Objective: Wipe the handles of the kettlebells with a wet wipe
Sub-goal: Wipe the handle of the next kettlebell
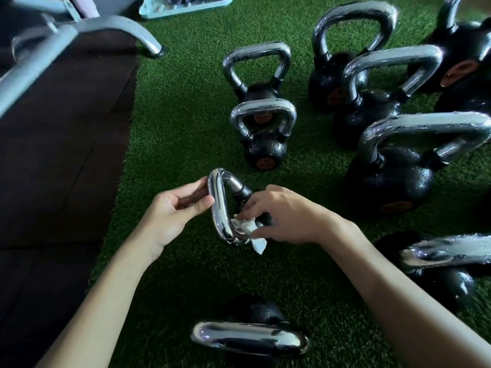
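Note:
A small black kettlebell lies tipped on the green turf, its chrome handle (218,205) pointing left. My left hand (175,208) pinches the top of that handle with thumb and fingers. My right hand (287,213) presses a crumpled white wet wipe (249,232) against the lower leg of the handle, near where it meets the black body; the body is mostly hidden under this hand. Several more kettlebells with chrome handles stand around: one close to me (249,337), one at lower right (446,254), two small ones ahead (263,115).
Larger kettlebells (425,128) crowd the right and far right of the turf (180,115). A dark rubber mat (61,144) covers the left side, with a grey metal bench frame (111,25) on it. A pale blue tray (183,7) lies at the top.

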The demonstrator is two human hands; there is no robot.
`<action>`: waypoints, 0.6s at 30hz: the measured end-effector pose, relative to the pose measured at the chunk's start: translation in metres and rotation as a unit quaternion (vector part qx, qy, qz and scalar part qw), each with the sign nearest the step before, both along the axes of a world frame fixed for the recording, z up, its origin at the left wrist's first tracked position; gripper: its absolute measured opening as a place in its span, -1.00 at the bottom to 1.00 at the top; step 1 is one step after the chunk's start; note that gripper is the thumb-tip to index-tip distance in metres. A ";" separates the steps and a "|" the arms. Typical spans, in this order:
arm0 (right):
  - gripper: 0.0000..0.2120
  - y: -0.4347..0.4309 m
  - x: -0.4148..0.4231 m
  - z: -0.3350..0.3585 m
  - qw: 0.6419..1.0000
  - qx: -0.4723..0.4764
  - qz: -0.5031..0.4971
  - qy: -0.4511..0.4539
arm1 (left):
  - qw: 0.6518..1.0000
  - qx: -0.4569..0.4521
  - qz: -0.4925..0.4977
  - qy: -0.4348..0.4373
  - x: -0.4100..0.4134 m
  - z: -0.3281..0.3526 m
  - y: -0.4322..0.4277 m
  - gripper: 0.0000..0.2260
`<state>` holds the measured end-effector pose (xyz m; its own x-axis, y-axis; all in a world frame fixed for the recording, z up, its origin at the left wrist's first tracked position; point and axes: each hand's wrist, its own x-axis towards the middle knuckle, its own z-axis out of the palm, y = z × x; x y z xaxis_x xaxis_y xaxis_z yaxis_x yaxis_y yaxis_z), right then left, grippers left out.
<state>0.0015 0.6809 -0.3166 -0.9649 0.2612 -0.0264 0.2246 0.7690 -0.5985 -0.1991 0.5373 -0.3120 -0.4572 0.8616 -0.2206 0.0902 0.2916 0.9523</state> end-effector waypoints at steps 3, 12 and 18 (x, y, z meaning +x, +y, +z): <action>-0.78 0.003 -0.007 -0.003 0.998 -0.057 -0.039 0.007 | 1.000 -0.003 0.001 0.000 -0.002 0.000 0.000 -0.49; -0.84 -0.006 -0.015 -0.003 0.968 -0.234 -0.087 0.032 | 1.000 -0.008 -0.014 0.019 -0.002 0.004 -0.002 -0.49; -0.79 -0.003 -0.010 -0.008 0.959 -0.265 -0.099 0.020 | 0.999 -0.020 -0.019 0.028 -0.003 0.003 -0.007 -0.49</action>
